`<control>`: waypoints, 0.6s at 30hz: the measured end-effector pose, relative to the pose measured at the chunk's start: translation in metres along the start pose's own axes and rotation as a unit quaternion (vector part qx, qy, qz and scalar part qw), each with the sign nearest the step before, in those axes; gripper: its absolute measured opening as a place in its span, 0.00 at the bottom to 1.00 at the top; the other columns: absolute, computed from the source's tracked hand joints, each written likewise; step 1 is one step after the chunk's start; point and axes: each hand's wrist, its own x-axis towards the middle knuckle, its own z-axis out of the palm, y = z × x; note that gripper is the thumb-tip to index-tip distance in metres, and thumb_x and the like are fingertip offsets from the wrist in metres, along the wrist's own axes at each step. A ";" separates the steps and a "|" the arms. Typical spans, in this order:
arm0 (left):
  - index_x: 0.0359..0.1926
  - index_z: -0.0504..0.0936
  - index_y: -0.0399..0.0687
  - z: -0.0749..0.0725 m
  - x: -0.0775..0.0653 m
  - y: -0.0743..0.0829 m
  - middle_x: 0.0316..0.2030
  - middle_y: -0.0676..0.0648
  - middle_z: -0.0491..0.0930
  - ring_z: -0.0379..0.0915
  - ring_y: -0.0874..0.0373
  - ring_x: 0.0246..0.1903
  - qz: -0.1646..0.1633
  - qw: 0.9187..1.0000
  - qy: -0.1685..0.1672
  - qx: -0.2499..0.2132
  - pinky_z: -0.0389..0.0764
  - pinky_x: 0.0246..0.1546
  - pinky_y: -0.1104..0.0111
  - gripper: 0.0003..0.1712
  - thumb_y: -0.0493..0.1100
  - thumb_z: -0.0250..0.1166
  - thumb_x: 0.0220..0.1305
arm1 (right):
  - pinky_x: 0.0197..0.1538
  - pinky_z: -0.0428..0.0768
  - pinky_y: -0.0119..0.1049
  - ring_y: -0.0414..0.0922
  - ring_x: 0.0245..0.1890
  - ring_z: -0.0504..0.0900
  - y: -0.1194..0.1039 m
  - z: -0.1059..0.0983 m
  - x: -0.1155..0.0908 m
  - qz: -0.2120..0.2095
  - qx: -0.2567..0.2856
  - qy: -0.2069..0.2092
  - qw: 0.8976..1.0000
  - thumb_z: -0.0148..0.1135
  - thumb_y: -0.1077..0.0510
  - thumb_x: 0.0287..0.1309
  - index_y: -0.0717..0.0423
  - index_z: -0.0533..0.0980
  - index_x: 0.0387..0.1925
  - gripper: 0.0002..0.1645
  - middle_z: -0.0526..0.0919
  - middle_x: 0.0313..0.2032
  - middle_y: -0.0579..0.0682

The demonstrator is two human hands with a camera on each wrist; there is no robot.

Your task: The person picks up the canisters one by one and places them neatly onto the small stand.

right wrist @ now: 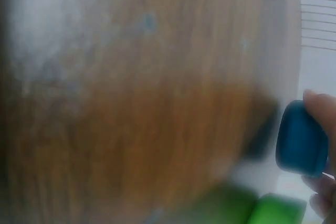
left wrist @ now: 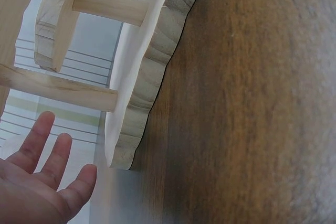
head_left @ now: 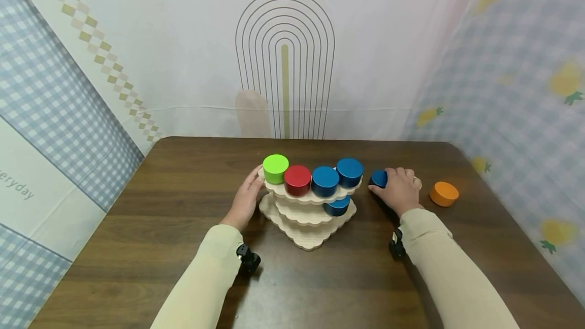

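Observation:
A pale wooden tiered stand [head_left: 307, 240] with scalloped edges bears a green cylinder [head_left: 275, 169], a red cylinder [head_left: 297, 181] and two blue cylinders on its top tier. Lower down it holds another blue cylinder [head_left: 336, 206]. At the stand's left edge is my left hand [head_left: 244, 199], touching the top tier; three of its fingers [left wrist: 60, 153] show extended and spread beside a wooden post [left wrist: 58, 88]. To the right of the stand, my right hand [head_left: 402, 189] grips a blue cylinder [right wrist: 299, 137] between thumb and fingers.
An orange cylinder [head_left: 444, 194] lies on the brown table [head_left: 311, 288], right of my right hand. Under that hand, a green block [right wrist: 276, 211] shows in the right wrist view. Patterned cloth [head_left: 192, 55] hangs behind the table and at both sides.

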 end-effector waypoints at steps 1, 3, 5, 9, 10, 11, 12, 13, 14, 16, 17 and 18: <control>0.73 0.59 0.55 0.000 0.000 0.000 0.70 0.42 0.61 0.63 0.42 0.62 -0.001 1.000 0.000 0.000 0.61 0.62 0.42 0.29 0.53 0.43 0.76 | 0.52 0.57 0.63 0.66 0.53 0.58 -0.001 -0.001 -0.001 -0.001 0.006 0.003 1.000 0.64 0.41 0.58 0.69 0.66 0.60 0.43 0.67 0.56 0.71; 0.73 0.58 0.54 0.000 0.000 0.001 0.69 0.42 0.62 0.63 0.42 0.62 -0.002 1.000 0.001 0.001 0.61 0.62 0.43 0.29 0.53 0.43 0.76 | 0.52 0.58 0.62 0.66 0.53 0.58 -0.003 -0.004 -0.003 -0.002 0.019 0.009 1.000 0.65 0.41 0.57 0.69 0.66 0.60 0.42 0.67 0.56 0.70; 0.73 0.58 0.55 0.000 0.000 0.001 0.69 0.42 0.61 0.63 0.43 0.62 -0.006 1.000 0.002 0.000 0.61 0.62 0.43 0.29 0.53 0.43 0.76 | 0.52 0.58 0.61 0.66 0.52 0.58 -0.006 -0.006 -0.004 -0.003 0.033 0.015 0.999 0.66 0.41 0.56 0.69 0.66 0.60 0.43 0.67 0.56 0.70; 0.73 0.58 0.56 -0.001 0.000 0.002 0.70 0.44 0.60 0.62 0.43 0.63 -0.010 1.000 0.000 0.001 0.60 0.63 0.42 0.29 0.53 0.43 0.76 | 0.51 0.58 0.61 0.65 0.51 0.58 -0.009 -0.010 -0.008 -0.004 0.059 0.026 0.998 0.68 0.43 0.54 0.69 0.66 0.60 0.43 0.68 0.54 0.70; 0.73 0.58 0.56 0.000 0.000 0.002 0.70 0.44 0.60 0.62 0.44 0.63 -0.009 1.000 -0.001 0.000 0.60 0.63 0.42 0.28 0.53 0.43 0.76 | 0.50 0.58 0.62 0.65 0.51 0.58 -0.010 -0.011 -0.009 -0.004 0.066 0.029 0.997 0.68 0.43 0.54 0.69 0.66 0.59 0.43 0.68 0.54 0.70; 0.73 0.58 0.56 0.000 0.000 0.002 0.70 0.44 0.60 0.62 0.43 0.63 -0.008 1.000 -0.001 0.000 0.60 0.63 0.42 0.28 0.53 0.43 0.76 | 0.51 0.58 0.62 0.65 0.51 0.58 -0.010 -0.012 -0.010 -0.004 0.072 0.031 0.997 0.69 0.44 0.53 0.69 0.67 0.59 0.43 0.68 0.53 0.70; 0.73 0.58 0.56 0.000 -0.001 0.002 0.70 0.44 0.60 0.62 0.43 0.63 -0.007 1.000 -0.001 0.000 0.60 0.63 0.42 0.28 0.53 0.43 0.76 | 0.51 0.58 0.62 0.65 0.51 0.58 -0.011 -0.013 -0.011 -0.004 0.077 0.033 0.996 0.69 0.44 0.53 0.70 0.67 0.59 0.42 0.68 0.53 0.70; 0.73 0.58 0.56 0.000 -0.001 0.002 0.70 0.44 0.60 0.62 0.43 0.63 -0.005 1.000 -0.001 -0.002 0.60 0.62 0.42 0.28 0.53 0.43 0.76 | 0.51 0.58 0.62 0.65 0.51 0.58 -0.012 -0.014 -0.012 -0.004 0.083 0.034 0.996 0.70 0.45 0.52 0.70 0.67 0.59 0.42 0.68 0.53 0.70; 0.73 0.59 0.56 0.000 -0.001 0.002 0.70 0.43 0.60 0.62 0.43 0.63 -0.005 1.000 -0.001 -0.004 0.60 0.62 0.42 0.28 0.52 0.43 0.76 | 0.51 0.58 0.63 0.65 0.51 0.58 -0.012 -0.015 -0.013 -0.003 0.089 0.035 0.995 0.70 0.45 0.52 0.70 0.67 0.58 0.42 0.68 0.53 0.70; 0.73 0.59 0.56 0.000 -0.001 0.002 0.70 0.43 0.61 0.62 0.42 0.62 -0.003 1.000 0.000 -0.003 0.61 0.62 0.42 0.28 0.52 0.43 0.76 | 0.52 0.57 0.64 0.65 0.52 0.58 -0.013 -0.017 -0.016 -0.002 0.101 0.033 0.994 0.70 0.46 0.52 0.70 0.67 0.58 0.42 0.67 0.53 0.70; 0.73 0.59 0.55 0.001 -0.002 0.003 0.70 0.42 0.61 0.62 0.42 0.62 -0.003 1.000 0.000 -0.004 0.61 0.61 0.42 0.28 0.52 0.43 0.76 | 0.52 0.57 0.64 0.65 0.52 0.57 -0.013 -0.018 -0.017 -0.001 0.105 0.031 0.994 0.70 0.46 0.52 0.70 0.66 0.59 0.42 0.66 0.53 0.70; 0.73 0.59 0.55 0.001 -0.002 0.003 0.70 0.42 0.61 0.62 0.42 0.62 -0.005 1.000 0.000 -0.004 0.61 0.61 0.42 0.28 0.52 0.43 0.76 | 0.53 0.57 0.64 0.65 0.53 0.57 -0.013 -0.020 -0.019 0.001 0.111 0.028 0.993 0.70 0.46 0.52 0.70 0.66 0.59 0.43 0.66 0.54 0.70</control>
